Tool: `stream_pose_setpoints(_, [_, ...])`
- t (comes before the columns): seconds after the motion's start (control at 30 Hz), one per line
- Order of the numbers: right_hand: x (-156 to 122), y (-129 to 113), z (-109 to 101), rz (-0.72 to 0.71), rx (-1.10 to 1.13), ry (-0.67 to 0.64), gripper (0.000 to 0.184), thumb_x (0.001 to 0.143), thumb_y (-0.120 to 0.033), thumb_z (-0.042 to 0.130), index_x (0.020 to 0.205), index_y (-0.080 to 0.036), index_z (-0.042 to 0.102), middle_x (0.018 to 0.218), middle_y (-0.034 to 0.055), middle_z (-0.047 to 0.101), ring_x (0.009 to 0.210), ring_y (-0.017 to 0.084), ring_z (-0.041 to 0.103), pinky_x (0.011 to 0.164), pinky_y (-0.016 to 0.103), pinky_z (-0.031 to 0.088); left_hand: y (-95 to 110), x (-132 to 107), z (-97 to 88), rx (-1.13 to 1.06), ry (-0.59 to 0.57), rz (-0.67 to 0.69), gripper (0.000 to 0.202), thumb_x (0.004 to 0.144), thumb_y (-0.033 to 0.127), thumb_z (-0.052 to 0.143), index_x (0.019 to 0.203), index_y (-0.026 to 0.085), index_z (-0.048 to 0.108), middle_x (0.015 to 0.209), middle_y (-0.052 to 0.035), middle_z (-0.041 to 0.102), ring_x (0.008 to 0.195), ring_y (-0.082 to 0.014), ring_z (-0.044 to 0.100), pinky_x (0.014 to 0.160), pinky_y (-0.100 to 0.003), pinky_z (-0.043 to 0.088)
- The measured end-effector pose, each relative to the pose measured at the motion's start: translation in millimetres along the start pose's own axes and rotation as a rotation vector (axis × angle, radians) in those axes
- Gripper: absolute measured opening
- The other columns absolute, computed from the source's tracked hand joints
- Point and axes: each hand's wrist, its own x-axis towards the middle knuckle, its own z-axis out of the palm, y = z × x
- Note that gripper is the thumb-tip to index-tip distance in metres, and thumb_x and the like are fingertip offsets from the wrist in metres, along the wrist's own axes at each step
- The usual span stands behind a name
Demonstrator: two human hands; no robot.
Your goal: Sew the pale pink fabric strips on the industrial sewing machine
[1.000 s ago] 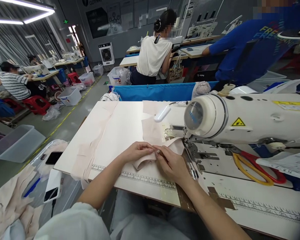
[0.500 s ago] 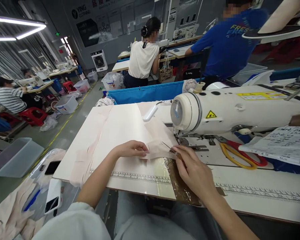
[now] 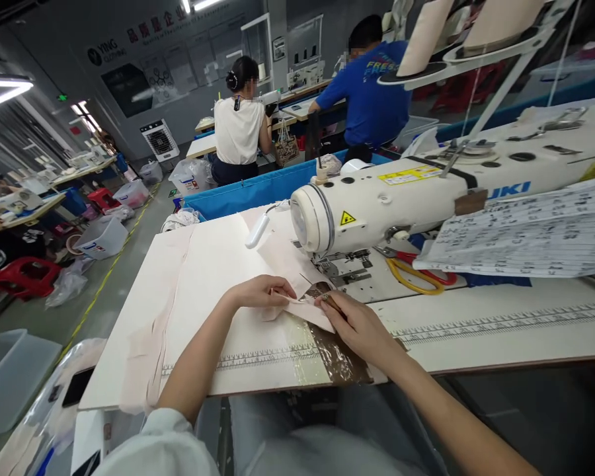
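Note:
Pale pink fabric [image 3: 310, 313] stretches between my two hands in front of the sewing machine [image 3: 377, 198]. My left hand [image 3: 262, 293] pinches its left part, with thumb and fingers together. The fingers of my right hand [image 3: 352, 320] are closed on the fabric's right end. A slim dark tool [image 3: 333, 305] is also tucked in that hand; its exact kind is unclear. Beneath the fabric, shiny brown tape [image 3: 340, 357] covers part of the white tabletop [image 3: 258, 377]. More of the pink fabric [image 3: 282, 254] runs back toward the needle area.
Scissors with yellow and red handles [image 3: 416, 276] lie right of the machine's needle area. A written sheet [image 3: 515, 231] hangs over the machine's front. A white lamp [image 3: 256, 231] stands behind my left hand. Other pink pieces [image 3: 151, 330] lie at left. Two people sit working ahead.
The view has swung to the right. My right hand has turned and drawn nearer my left; the tool's thin tip shows less, and the fabric edge between the hands now slants down rightward.

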Motion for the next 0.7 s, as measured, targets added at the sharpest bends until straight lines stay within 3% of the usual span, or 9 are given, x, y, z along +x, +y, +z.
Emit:
stream_pose_setpoints(0.1, [-5, 5, -1, 0.042, 0.008, 0.008, 0.032, 0.098, -0.047, 0.037, 0.084, -0.025, 0.054, 0.085, 0.0077, 0.066, 0.076, 0.025, 0.064, 0.065, 0.033, 0.047, -2, 4, 0.4, 0.055, 0.042, -0.056, 0.020, 0.089, 0.033, 0.058, 0.099, 0.020, 0.070, 0.094, -0.0031, 0.069, 0.080, -0.0168, 0.057, 0.070, -0.026, 0.041])
stream_pose_setpoints(0.33, [-4, 0, 0, 0.080, 0.051, -0.031, 0.041, 0.096, -0.056, 0.042, 0.074, -0.024, 0.053, 0.068, 0.0021, 0.058, 0.064, 0.021, 0.057, 0.058, 0.030, 0.043, -5, 8, 9.5, -0.051, 0.140, 0.000, 0.028, 0.093, 0.040, 0.051, 0.102, 0.018, 0.067, 0.098, -0.0050, 0.068, 0.085, -0.0181, 0.059, 0.074, -0.027, 0.044])
stream_pose_setpoints(0.47, [0, -2, 0, 0.088, 0.079, -0.076, 0.043, 0.092, -0.057, 0.046, 0.066, -0.024, 0.046, 0.059, -0.0016, 0.047, 0.056, 0.018, 0.049, 0.053, 0.029, 0.036, 0, 4, 18.9, 0.063, 0.140, 0.036, 0.036, 0.088, 0.051, 0.060, 0.105, 0.019, 0.064, 0.102, -0.0065, 0.068, 0.093, -0.0220, 0.061, 0.082, -0.031, 0.046])
stream_pose_setpoints(0.57, [3, -1, 2, 0.099, 0.103, -0.082, 0.043, 0.092, -0.056, 0.045, 0.064, -0.024, 0.041, 0.059, -0.0021, 0.044, 0.057, 0.018, 0.048, 0.054, 0.029, 0.036, 5, 2, 30.8, 0.355, 0.195, 0.071, 0.027, 0.083, 0.035, 0.067, 0.104, 0.019, 0.062, 0.098, -0.0060, 0.068, 0.093, -0.0241, 0.061, 0.085, -0.035, 0.046])
stream_pose_setpoints(0.63, [4, 0, 3, 0.106, 0.121, -0.079, 0.041, 0.092, -0.056, 0.044, 0.066, -0.024, 0.041, 0.062, -0.0015, 0.046, 0.060, 0.018, 0.049, 0.056, 0.030, 0.038, 6, 2, 37.6, 0.514, 0.265, 0.099, 0.016, 0.081, 0.016, 0.057, 0.097, 0.018, 0.061, 0.090, -0.0054, 0.067, 0.087, -0.0232, 0.061, 0.081, -0.035, 0.045])
stream_pose_setpoints(0.7, [4, 1, 5, 0.114, 0.141, -0.078, 0.040, 0.093, -0.056, 0.043, 0.069, -0.024, 0.041, 0.065, -0.0012, 0.047, 0.062, 0.019, 0.050, 0.058, 0.030, 0.039, 5, 2, 39.5, 0.559, 0.327, 0.107, 0.020, 0.076, 0.006, 0.048, 0.086, 0.017, 0.060, 0.086, -0.0060, 0.066, 0.083, -0.0220, 0.060, 0.076, -0.033, 0.045])
